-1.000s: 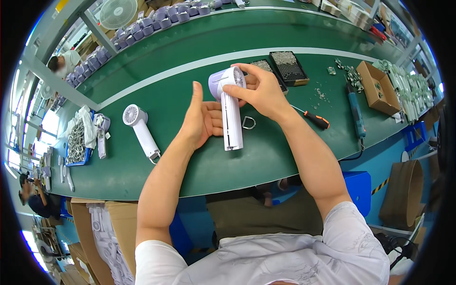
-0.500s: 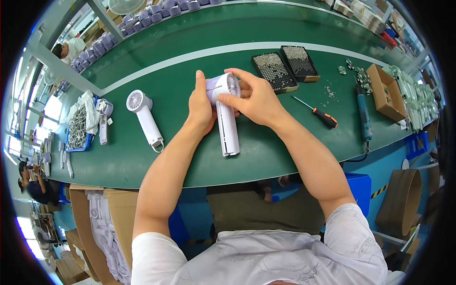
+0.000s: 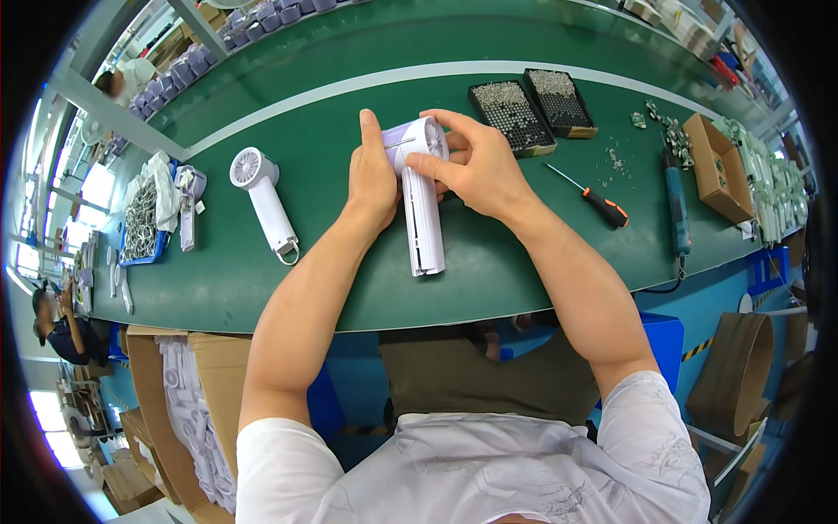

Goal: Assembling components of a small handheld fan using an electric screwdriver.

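Observation:
Both my hands hold a white and pale purple handheld fan [image 3: 422,223] above the green table, its round head away from me and its handle toward me. A seam gap runs along the handle. My left hand [image 3: 374,179] presses the left side of the head, thumb pointing up. My right hand [image 3: 484,170] grips the right side of the head, with the thumb across its front and fingers curled behind. Some fingertips are hidden by the fan. To the left lies a second handheld fan [image 3: 269,205] with a loop at its handle end.
Two black trays of screws [image 3: 513,120] [image 3: 560,103] stand beyond my right hand. A screwdriver [image 3: 602,206], an electric screwdriver [image 3: 676,205] and a cardboard box [image 3: 717,166] lie at right. A blue bin of metal rings [image 3: 142,231] sits left; a carton of white parts [image 3: 188,410] stands below the table edge.
My view has shifted slightly, so the table things sit a little differently. Both hands keep their hold on the fan, which stays nearly the same in pose.

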The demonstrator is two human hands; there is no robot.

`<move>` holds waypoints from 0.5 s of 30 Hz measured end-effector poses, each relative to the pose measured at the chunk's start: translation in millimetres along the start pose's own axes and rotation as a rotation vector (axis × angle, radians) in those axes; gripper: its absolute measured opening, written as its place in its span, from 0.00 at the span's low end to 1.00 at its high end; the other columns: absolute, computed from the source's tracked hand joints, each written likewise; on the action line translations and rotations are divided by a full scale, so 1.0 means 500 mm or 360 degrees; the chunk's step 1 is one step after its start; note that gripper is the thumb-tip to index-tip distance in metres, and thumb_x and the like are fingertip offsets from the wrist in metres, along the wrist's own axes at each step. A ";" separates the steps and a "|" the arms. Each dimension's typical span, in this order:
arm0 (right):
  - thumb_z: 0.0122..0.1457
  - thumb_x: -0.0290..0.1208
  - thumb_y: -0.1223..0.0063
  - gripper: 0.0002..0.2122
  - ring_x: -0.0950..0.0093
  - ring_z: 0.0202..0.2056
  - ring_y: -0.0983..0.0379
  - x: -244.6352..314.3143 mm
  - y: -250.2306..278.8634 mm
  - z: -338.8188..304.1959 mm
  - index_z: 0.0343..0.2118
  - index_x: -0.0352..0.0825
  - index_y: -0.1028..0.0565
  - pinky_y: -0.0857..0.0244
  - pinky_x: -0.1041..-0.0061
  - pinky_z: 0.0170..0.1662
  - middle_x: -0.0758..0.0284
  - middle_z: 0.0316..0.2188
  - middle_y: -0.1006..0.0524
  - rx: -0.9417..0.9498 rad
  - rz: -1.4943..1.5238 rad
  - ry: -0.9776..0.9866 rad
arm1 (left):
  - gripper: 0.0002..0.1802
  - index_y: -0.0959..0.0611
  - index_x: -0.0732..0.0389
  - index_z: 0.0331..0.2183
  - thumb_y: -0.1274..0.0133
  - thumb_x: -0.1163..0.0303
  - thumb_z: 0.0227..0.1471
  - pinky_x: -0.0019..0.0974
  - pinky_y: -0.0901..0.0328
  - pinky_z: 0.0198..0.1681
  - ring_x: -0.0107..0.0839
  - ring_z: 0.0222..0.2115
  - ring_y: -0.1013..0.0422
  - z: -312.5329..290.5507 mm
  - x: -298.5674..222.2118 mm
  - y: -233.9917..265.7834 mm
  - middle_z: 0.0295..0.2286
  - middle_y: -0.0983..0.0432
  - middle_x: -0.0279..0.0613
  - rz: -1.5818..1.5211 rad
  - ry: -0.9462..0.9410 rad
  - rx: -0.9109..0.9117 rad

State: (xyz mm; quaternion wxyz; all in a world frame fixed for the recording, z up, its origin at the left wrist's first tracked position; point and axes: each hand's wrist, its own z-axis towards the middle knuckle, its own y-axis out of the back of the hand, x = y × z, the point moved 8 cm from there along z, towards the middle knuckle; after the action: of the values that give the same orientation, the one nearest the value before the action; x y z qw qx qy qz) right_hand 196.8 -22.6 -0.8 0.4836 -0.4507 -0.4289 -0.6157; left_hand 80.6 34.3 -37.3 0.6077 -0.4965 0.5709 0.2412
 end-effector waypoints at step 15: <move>0.55 0.28 0.35 0.29 0.68 0.38 0.20 -0.003 -0.001 0.001 0.58 0.24 0.33 0.20 0.71 0.31 0.52 0.41 0.21 0.0071 -0.0027 -0.0159 | 0.47 0.26 0.74 0.46 0.74 0.34 0.63 0.48 0.23 0.26 0.49 0.25 0.22 0.027 0.019 0.032 0.32 0.23 0.60 0.0163 -0.0018 -0.0001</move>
State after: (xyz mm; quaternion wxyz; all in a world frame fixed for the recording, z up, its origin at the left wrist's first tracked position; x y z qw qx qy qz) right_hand 196.4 -21.7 -2.2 0.4662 -0.4664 -0.4699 -0.5867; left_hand 75.4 49.8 -53.4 0.5976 -0.4656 0.5920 0.2750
